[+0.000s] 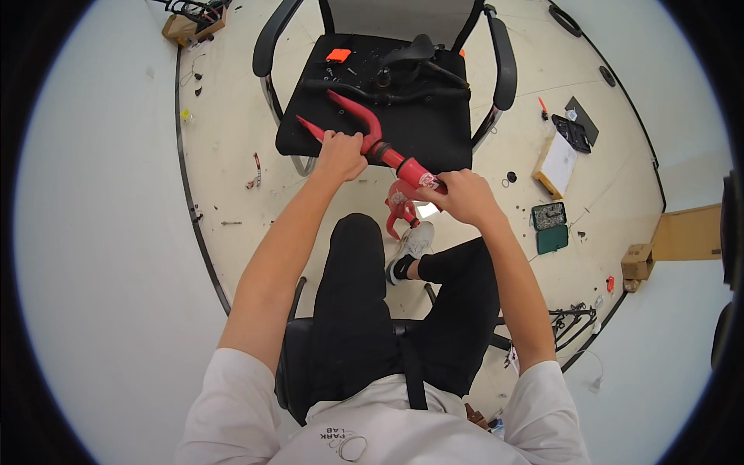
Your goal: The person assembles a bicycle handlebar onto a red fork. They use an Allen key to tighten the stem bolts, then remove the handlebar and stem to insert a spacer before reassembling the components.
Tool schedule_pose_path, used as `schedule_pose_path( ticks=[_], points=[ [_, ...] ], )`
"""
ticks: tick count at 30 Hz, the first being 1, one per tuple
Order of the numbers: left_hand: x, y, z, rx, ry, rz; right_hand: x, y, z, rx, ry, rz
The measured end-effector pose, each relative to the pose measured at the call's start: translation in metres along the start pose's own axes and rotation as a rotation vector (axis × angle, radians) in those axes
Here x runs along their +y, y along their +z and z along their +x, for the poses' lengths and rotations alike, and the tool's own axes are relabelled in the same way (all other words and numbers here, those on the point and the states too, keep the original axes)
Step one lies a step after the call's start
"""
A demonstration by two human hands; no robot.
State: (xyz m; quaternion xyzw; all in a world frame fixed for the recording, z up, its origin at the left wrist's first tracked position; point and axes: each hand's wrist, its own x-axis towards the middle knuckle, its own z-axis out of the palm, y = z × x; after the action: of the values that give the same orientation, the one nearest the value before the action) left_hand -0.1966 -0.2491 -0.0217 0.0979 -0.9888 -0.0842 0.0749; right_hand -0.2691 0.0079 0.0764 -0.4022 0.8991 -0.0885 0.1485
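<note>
Right hand [463,197] is partly hiding red fork [375,132], top edge is cropping chair [434,128], tiny parts [352,71] are appearing indistinct

Dark lettering [336,432], two lines, upside down on a white shirt [434,434], illegible label [428,180] on a red fork [393,158]

The scene is viewed from the person's head, steeply downward through a fisheye: the lap [356,310] is seen close, the left hand [342,155] and right hand [463,198] farther out; toward the edges, shapes are probably distorted.
</note>
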Motion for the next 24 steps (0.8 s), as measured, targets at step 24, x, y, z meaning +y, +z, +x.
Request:
schedule_pose_path(
  ticks=[24],
  points=[
    [-0.029, -0.065, -0.100, -0.027, -0.253, 0.108, 0.010, 0.002, -0.003, 0.123, -0.233, 0.019]
  ],
)
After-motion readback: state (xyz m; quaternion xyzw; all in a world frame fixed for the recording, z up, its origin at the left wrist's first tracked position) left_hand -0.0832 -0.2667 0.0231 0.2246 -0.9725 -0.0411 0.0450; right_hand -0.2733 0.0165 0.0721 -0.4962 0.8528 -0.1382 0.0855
